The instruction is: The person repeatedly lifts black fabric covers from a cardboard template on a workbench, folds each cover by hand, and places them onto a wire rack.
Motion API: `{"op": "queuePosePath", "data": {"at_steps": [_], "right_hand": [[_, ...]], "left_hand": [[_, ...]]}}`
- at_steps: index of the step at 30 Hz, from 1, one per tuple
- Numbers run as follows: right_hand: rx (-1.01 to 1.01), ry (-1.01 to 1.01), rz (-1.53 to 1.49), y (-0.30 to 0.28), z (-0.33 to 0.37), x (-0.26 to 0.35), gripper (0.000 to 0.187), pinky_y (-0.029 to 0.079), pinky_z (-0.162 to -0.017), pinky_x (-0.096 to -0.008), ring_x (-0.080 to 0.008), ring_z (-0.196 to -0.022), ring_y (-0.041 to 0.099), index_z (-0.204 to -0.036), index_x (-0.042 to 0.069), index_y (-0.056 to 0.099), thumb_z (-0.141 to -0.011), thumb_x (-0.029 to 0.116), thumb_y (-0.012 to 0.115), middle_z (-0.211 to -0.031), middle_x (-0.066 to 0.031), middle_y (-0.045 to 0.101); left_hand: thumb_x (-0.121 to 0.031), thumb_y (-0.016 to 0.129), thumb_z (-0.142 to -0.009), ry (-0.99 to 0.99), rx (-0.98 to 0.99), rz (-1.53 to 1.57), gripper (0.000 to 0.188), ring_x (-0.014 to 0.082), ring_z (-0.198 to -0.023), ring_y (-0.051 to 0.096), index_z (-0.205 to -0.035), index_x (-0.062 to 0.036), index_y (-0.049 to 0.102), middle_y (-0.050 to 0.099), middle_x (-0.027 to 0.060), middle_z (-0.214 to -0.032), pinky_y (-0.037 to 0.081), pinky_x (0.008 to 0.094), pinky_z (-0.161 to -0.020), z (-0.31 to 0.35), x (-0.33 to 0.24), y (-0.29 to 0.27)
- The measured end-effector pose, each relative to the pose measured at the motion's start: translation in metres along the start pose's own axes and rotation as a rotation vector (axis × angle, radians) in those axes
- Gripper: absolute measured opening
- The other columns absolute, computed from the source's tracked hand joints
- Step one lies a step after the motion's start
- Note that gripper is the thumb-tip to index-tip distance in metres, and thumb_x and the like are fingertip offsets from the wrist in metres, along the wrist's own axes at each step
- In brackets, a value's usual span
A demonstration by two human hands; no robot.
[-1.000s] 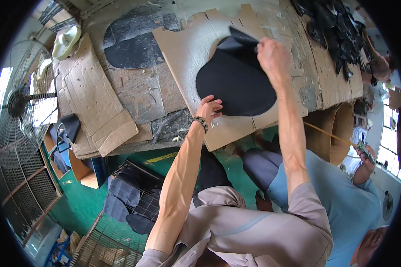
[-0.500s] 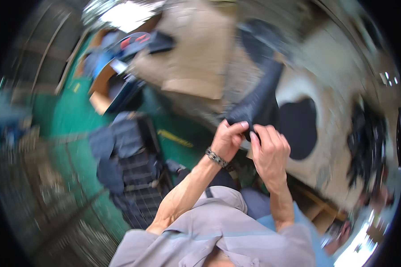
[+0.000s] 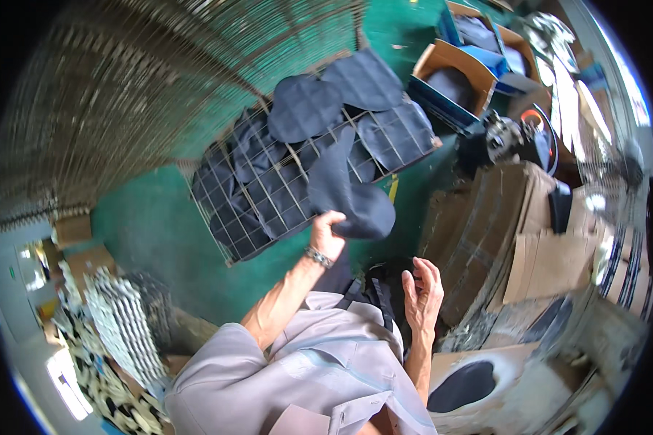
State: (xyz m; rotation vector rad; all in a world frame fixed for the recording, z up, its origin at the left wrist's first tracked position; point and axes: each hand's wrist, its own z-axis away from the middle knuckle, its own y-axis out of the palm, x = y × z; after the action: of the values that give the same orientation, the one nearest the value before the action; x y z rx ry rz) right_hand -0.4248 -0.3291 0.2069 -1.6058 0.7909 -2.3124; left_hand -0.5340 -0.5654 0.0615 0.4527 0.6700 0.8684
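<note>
My left hand [image 3: 328,235] grips a limp, dark grey sheet piece with rounded ends [image 3: 366,210] by its near edge, thumb on top. Part of the piece hangs over the near side of a low wire-grid rack [image 3: 212,217]. Similar dark flat pieces lie across that rack, among them a rounded one [image 3: 305,109] and a wider one [image 3: 363,78]. Apart from the piece, my right hand [image 3: 422,293] is raised on the right with its fingers loosely spread, holding nothing.
Open cardboard boxes [image 3: 422,64] with dark pieces inside stand at the far right. Brown cardboard [image 3: 551,268] is piled to my right. A worktop [image 3: 511,355] at lower right bears another dark rounded piece [image 3: 461,386]. Pale stacked material [image 3: 127,326] stands at lower left.
The view has swung left, from the worktop toward the wire rack. Both hands were at a dark piece; now my left hand alone holds one and my right hand is off it.
</note>
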Motion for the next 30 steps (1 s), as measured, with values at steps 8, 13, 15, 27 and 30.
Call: {"op": "queuePosePath", "data": {"at_steps": [8,13,15,27,30], "right_hand": [[0.201,-0.001,0.297,0.072,-0.063,0.009,0.032,0.056,-0.082,-0.038,-0.0283,-0.093,0.067,-0.122,0.004,0.068,-0.092,0.014,0.072,-0.121,-0.0141,0.066],[0.311,-0.073,0.43,0.116,-0.094,0.015,0.031,0.059,-0.074,-0.0331,-0.0222,-0.092,0.067,-0.122,0.005,0.07,-0.091,0.012,0.073,-0.121,-0.0113,0.067],[0.344,-0.059,0.444,0.13,-0.101,0.019,0.031,0.058,-0.079,-0.0364,-0.0262,-0.093,0.067,-0.121,0.005,0.069,-0.09,0.011,0.073,-0.121,-0.0129,0.067],[0.52,-0.136,0.54,0.178,-0.118,0.001,0.037,0.057,-0.078,-0.041,-0.0306,-0.088,0.069,-0.122,0.005,0.067,-0.087,0.012,0.076,-0.115,-0.0149,0.069],[0.489,-0.113,0.505,0.168,-0.113,0.001,0.036,0.057,-0.078,-0.0405,-0.0309,-0.087,0.069,-0.121,0.005,0.068,-0.087,0.013,0.076,-0.113,-0.0153,0.069]], "left_hand": [[-0.004,0.061,-0.077,0.332,-0.101,0.214,0.006,0.033,-0.086,0.072,-0.082,-0.0037,0.064,0.071,0.0137,-0.094,0.06,0.0478,-0.087,-0.142,-0.218,-0.056],[0.0,0.059,-0.074,0.534,-0.017,0.326,0.03,0.0335,-0.092,0.072,-0.103,0.001,0.067,0.073,0.013,-0.101,0.059,0.0492,-0.092,-0.207,-0.31,-0.09],[0.0,0.058,-0.073,0.546,0.075,0.355,0.038,0.036,-0.103,0.071,-0.11,0.0027,0.068,0.073,0.016,-0.111,0.056,0.0518,-0.099,-0.239,-0.328,-0.138],[-0.046,0.069,-0.095,0.165,-1.031,-0.377,0.058,0.0241,-0.067,0.062,-0.138,-0.0122,0.05,0.061,0.0103,-0.087,0.052,0.0423,-0.053,-0.287,-0.23,-0.324],[-0.035,0.071,-0.093,0.112,-0.771,-0.287,0.022,0.0151,-0.056,0.053,-0.1,-0.0204,0.055,0.054,0.0004,-0.075,0.041,0.0334,-0.046,-0.268,-0.149,-0.297]]}}
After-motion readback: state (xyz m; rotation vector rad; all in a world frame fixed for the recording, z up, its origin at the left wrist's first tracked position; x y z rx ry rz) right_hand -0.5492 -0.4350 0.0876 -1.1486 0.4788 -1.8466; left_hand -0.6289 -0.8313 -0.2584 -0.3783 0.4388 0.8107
